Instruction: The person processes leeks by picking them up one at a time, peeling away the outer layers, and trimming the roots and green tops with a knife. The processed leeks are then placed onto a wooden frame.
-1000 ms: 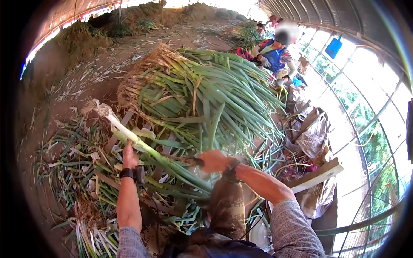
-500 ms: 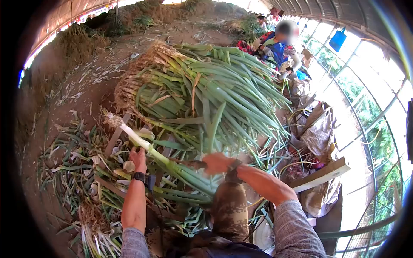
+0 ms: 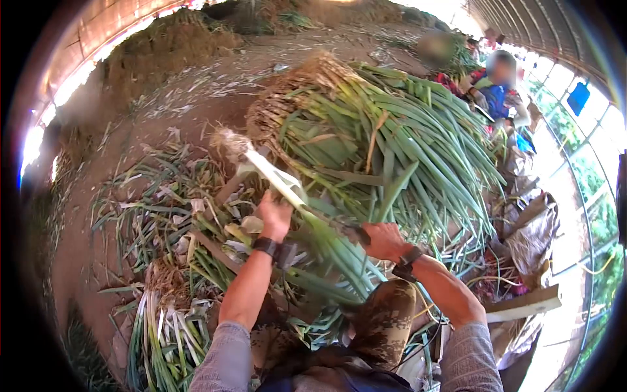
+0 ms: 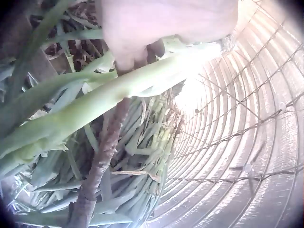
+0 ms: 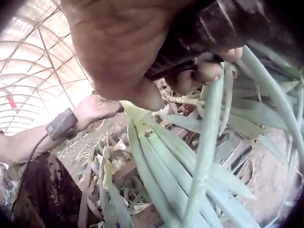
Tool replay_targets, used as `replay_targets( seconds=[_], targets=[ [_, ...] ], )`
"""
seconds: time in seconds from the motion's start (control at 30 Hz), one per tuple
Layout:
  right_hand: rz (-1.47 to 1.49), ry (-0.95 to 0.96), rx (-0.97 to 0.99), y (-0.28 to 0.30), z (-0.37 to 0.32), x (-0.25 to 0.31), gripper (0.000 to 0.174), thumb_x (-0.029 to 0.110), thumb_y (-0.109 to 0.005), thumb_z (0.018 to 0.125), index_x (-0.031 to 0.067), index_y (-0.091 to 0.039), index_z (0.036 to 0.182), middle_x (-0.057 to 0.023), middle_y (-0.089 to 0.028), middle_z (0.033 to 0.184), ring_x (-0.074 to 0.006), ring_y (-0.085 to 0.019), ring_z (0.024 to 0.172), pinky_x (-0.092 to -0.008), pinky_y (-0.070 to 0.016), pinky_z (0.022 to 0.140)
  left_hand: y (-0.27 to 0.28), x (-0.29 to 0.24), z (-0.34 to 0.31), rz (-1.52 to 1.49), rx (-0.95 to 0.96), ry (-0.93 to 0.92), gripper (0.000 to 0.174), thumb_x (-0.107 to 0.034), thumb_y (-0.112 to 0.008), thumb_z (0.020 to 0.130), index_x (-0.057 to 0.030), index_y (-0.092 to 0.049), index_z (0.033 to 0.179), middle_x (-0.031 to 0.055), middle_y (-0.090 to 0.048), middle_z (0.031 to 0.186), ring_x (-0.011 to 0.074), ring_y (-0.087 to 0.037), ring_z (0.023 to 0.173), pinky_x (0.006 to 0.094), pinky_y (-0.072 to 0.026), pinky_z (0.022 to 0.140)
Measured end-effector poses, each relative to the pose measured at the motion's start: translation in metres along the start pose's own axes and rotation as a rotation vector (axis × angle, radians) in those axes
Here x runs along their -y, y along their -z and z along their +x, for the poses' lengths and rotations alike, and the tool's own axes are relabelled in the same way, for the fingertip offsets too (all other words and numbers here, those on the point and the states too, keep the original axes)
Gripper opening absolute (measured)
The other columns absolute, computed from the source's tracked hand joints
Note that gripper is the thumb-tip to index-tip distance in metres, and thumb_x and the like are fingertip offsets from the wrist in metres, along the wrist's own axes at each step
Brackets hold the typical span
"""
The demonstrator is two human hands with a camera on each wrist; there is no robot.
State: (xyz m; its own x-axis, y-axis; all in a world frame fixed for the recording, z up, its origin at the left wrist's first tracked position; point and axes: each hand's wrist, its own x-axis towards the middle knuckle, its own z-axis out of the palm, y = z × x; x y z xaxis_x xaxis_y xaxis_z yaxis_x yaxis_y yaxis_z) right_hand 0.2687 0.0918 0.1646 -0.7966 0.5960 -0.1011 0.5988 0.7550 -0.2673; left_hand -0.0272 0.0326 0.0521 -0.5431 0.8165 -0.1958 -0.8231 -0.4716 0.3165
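My left hand (image 3: 274,217) grips a large green onion (image 3: 271,174), its root end pointing up and away, its green leaves running down toward my knees. In the left wrist view my fingers curl over the pale stem (image 4: 102,99). A loose, pale outer layer stands off the white part. My right hand (image 3: 385,242) holds the dark handle (image 3: 357,233) of a narrow tool. Its rusty brown shaft (image 4: 97,173) crosses behind the stem, close to my left fingers. In the right wrist view, the right hand (image 5: 118,52) hangs over the spreading leaves (image 5: 166,166).
A big heap of green onions (image 3: 418,144) lies ahead. Trimmed leaves (image 3: 150,196) litter the ground to the left, near a small bunch of cleaned onions (image 3: 163,340). A wooden plank (image 3: 526,305) sticks out at right. Another person (image 3: 496,98) sits beyond the heap.
The head view has swung left, so the scene sits further right. A pale layer now stands away from the stem. My right hand, blurred before, is sharper and still holds the tool.
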Motion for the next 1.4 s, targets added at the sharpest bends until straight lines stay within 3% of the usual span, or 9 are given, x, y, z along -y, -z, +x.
replay_targets(
  seconds=[0.1, 0.27, 0.57, 0.83, 0.93, 1.0, 1.13, 1.23, 1.4],
  targets=[
    [0.020, 0.012, -0.060, -0.007, 0.008, -0.007, 0.034, 0.027, -0.065, 0.077, 0.0068, -0.062, 0.103, -0.0212, -0.067, 0.089, -0.0411, -0.064, 0.085, -0.0511, -0.0482, 0.075, -0.010, 0.000, -0.012, 0.045, 0.012, -0.001, 0.039, -0.034, -0.037, 0.103, -0.0017, -0.054, 0.118, 0.0130, -0.055, 0.119, 0.0293, -0.051, 0.115, 0.0477, -0.0385, 0.103],
    [-0.032, 0.087, -0.099, -0.011, 0.023, 0.004, 0.036, 0.028, -0.066, 0.076, 0.0059, -0.061, 0.104, -0.0210, -0.067, 0.087, -0.0415, -0.064, 0.085, -0.0513, -0.0485, 0.075, -0.018, -0.004, -0.021, 0.290, 0.137, -0.063, 0.027, -0.022, -0.066, 0.090, -0.0091, -0.057, 0.112, 0.0060, -0.062, 0.107, 0.0210, -0.061, 0.095, 0.0422, -0.0518, 0.083],
    [0.024, 0.123, -0.170, 0.031, 0.072, 0.055, 0.046, 0.038, -0.064, 0.083, 0.0031, -0.061, 0.113, -0.0240, -0.067, 0.091, -0.0414, -0.063, 0.091, -0.0499, -0.0481, 0.081, -0.014, -0.002, -0.023, 0.796, 0.038, -0.167, 0.029, -0.021, -0.070, 0.088, -0.0020, -0.060, 0.108, 0.0057, -0.066, 0.094, 0.0172, -0.067, 0.079, 0.0353, -0.0613, 0.064],
    [0.041, 0.040, -0.208, 0.043, 0.093, 0.083, 0.046, 0.038, -0.063, 0.083, 0.0028, -0.063, 0.112, -0.0232, -0.068, 0.089, -0.0407, -0.064, 0.088, -0.0497, -0.0492, 0.081, -0.019, 0.000, -0.035, 0.896, 0.105, -0.157, 0.031, -0.021, -0.072, 0.088, 0.0010, -0.059, 0.106, 0.0083, -0.067, 0.096, 0.0160, -0.068, 0.076, 0.0313, -0.0598, 0.059],
    [0.006, 0.170, -0.145, 0.048, 0.098, 0.089, 0.042, 0.037, -0.063, 0.083, 0.0022, -0.063, 0.106, -0.0231, -0.068, 0.090, -0.0411, -0.064, 0.087, -0.0505, -0.0490, 0.081, -0.032, 0.001, -0.047, 0.820, 0.141, -0.159, 0.030, -0.021, -0.072, 0.088, -0.0012, -0.060, 0.107, 0.0079, -0.068, 0.096, 0.0145, -0.067, 0.077, 0.0302, -0.0590, 0.060],
    [0.084, 0.073, -0.258, 0.051, 0.102, 0.089, 0.039, 0.036, -0.063, 0.083, 0.0029, -0.063, 0.103, -0.0228, -0.067, 0.090, -0.0415, -0.064, 0.086, -0.0505, -0.0490, 0.080, -0.032, 0.004, -0.051, 0.830, 0.105, -0.107, 0.023, -0.018, -0.070, 0.088, -0.0025, -0.065, 0.105, -0.0016, -0.063, 0.084, 0.0063, -0.056, 0.072, 0.0223, -0.0454, 0.060],
    [-0.072, 0.188, -0.172, 0.057, 0.087, 0.086, 0.039, 0.035, -0.063, 0.082, 0.0035, -0.063, 0.105, -0.0218, -0.067, 0.088, -0.0410, -0.064, 0.085, -0.0492, -0.0493, 0.079, -0.017, 0.007, -0.043, 0.814, 0.140, -0.127, 0.023, -0.020, -0.069, 0.089, -0.0047, -0.065, 0.105, -0.0029, -0.062, 0.084, 0.0053, -0.054, 0.071, 0.0223, -0.0453, 0.060],
    [0.064, 0.094, -0.313, 0.065, 0.075, 0.083, 0.040, 0.035, -0.063, 0.082, 0.0039, -0.063, 0.107, -0.0206, -0.067, 0.086, -0.0407, -0.064, 0.084, -0.0480, -0.0495, 0.077, -0.017, 0.001, -0.040, 0.880, 0.168, -0.067, 0.028, -0.022, -0.067, 0.092, -0.0037, -0.061, 0.113, 0.0035, -0.067, 0.099, 0.0147, -0.066, 0.082, 0.0332, -0.0566, 0.062],
    [-0.045, 0.110, -0.117, 0.080, 0.045, 0.077, 0.043, 0.039, -0.063, 0.082, 0.0045, -0.064, 0.107, -0.0212, -0.067, 0.084, -0.0390, -0.064, 0.084, -0.0480, -0.0495, 0.076, -0.026, -0.016, -0.043, 0.430, 0.256, 0.148, 0.025, -0.016, -0.061, 0.091, -0.0011, -0.059, 0.111, 0.0091, -0.066, 0.100, 0.0219, -0.066, 0.085, 0.0407, -0.0577, 0.070]
  ],
)
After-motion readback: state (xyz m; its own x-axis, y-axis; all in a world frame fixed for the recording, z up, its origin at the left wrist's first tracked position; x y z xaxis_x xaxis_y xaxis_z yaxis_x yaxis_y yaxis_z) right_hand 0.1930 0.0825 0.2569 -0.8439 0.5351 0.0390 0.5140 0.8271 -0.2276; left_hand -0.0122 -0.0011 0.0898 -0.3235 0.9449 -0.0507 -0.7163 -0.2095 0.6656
